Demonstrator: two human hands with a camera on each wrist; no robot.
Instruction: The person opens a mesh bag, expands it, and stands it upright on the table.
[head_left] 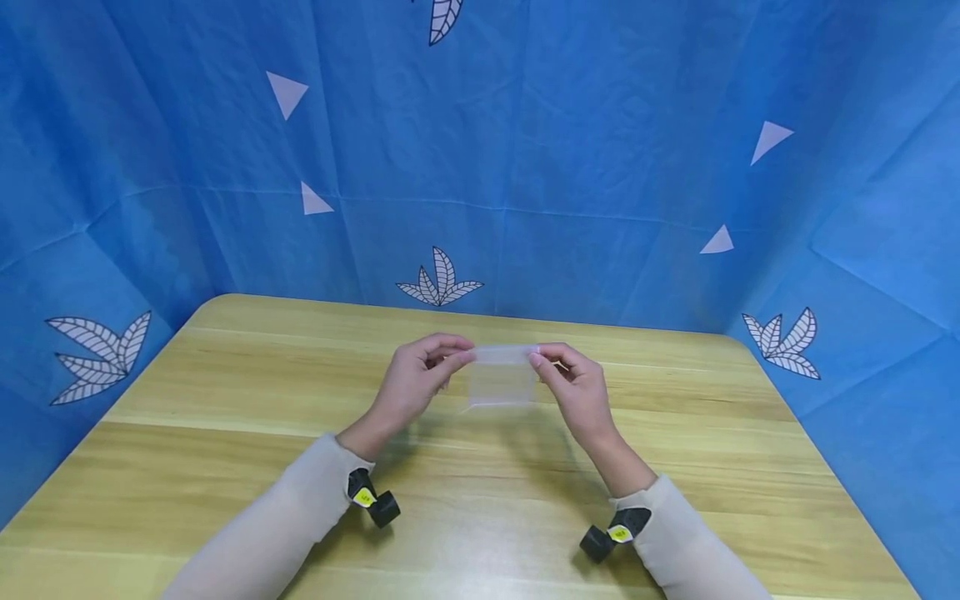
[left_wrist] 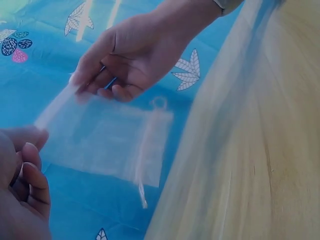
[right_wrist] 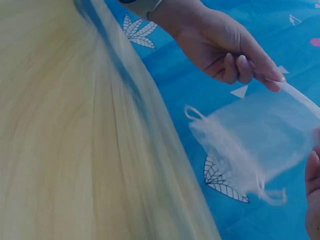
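Drawstring pouch is looking whitish | curtain is showing white triangles, black-lined leaves on blue | table is showing yellow wood grain | sleeves are looking greyish

The pouch looks like sheer cloth, the table glossy wood.

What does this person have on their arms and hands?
The left sleeve and right sleeve are long and pale greyish-beige. Each cuff carries a small black device, left and right, with a stubby rounded end and a yellow label, too small to read. The left hand and right hand are gloveless.
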